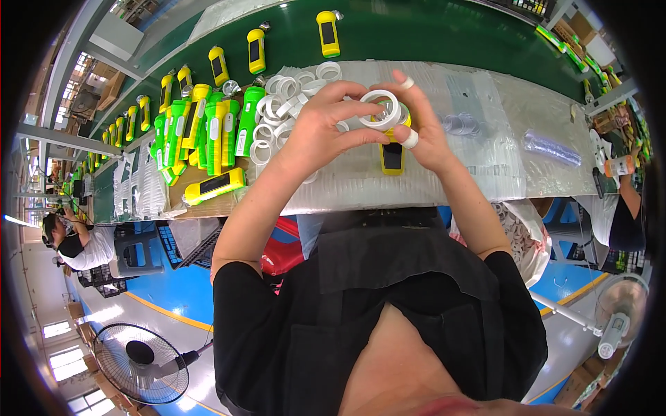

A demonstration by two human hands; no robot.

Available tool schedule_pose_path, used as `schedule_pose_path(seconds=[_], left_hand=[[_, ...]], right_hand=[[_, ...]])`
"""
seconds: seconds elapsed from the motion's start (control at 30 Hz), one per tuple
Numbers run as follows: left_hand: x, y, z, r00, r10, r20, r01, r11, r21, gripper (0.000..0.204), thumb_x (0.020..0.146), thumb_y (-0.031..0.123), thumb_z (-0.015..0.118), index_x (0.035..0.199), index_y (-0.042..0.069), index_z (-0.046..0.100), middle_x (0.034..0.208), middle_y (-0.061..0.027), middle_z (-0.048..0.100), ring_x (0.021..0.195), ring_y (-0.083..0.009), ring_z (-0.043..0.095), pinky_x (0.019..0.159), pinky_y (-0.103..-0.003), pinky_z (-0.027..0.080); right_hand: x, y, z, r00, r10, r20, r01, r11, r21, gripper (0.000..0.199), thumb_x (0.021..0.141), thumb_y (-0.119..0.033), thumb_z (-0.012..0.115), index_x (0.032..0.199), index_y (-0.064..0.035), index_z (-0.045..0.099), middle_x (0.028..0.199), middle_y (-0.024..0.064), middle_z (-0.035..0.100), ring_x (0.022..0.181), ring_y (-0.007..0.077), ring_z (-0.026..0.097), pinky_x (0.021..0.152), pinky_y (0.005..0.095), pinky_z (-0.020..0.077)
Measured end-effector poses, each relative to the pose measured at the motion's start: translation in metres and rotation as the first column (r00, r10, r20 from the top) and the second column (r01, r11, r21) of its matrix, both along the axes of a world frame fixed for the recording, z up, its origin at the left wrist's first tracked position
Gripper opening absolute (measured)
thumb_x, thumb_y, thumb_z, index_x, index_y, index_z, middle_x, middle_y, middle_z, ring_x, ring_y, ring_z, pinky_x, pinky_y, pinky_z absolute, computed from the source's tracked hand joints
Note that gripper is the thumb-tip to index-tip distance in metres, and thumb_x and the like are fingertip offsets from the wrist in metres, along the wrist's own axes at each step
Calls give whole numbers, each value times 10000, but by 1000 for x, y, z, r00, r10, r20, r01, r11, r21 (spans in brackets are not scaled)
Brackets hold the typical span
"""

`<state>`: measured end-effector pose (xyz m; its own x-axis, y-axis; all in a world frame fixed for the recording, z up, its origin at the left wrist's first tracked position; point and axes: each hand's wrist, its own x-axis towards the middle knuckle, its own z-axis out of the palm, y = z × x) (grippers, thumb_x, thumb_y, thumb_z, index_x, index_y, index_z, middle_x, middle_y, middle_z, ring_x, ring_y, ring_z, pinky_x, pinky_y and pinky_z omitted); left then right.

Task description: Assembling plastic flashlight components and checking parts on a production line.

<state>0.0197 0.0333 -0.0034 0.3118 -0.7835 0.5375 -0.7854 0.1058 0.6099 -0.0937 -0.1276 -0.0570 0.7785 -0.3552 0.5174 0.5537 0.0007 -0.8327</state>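
Tabletop (503, 173): plastic-covered; some room btwn clear discs (459, 125) & clear roll (553, 148).
L hand (322, 125): grips smooth white ring (397, 109).
R hand (430, 135): holds yellow flashlight (393, 159).

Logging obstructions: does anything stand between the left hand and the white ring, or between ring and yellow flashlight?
Nothing visible does: the left hand holds the white ring directly, at the head of the yellow flashlight.

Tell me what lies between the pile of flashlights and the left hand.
A heap of white rings lies between the flashlight pile and the left hand, as the head view shows.
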Motion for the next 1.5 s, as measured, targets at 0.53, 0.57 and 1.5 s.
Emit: schedule_pose_path(seconds=[0.53, 0.57, 1.5], left_hand=[[-29, -38, -13, 999, -27, -24, 29, 996, 85, 470, 714, 269, 851, 997, 80, 527, 942, -62, 687, 800, -213, 677, 700, -326, 546], [-30, -38, -13, 999, -31, -28, 33, 996, 84, 470, 714, 269, 851, 997, 80, 527, 942, -62, 687, 800, -213, 677, 700, -326, 546], [-32, -54, -19, 1000, 7, 27, -6, 999, -53, 417, 689, 237, 862, 926, 82, 556, 824, -50, 673, 713, -187, 643, 642, -296, 524]], right_hand=[[-15, -59, 133, 840, -90, -535, -508, 217, -834, 435, 716, -117, 777, 1094, -7, 592, 911, 93, 535, 838, 238, 578, 717, 347, 488], [-14, -58, 134, 820, -97, -564, -541, 192, -819, 418, 719, -122, 775, 1077, -6, 593, 909, 91, 541, 836, 239, 582, 714, 346, 488], [-12, -59, 97, 846, -428, -318, -203, 294, -934, 584, 751, -568, 698, 855, -3, 598, 758, 122, 612, 675, 248, 592, 588, 357, 463]])
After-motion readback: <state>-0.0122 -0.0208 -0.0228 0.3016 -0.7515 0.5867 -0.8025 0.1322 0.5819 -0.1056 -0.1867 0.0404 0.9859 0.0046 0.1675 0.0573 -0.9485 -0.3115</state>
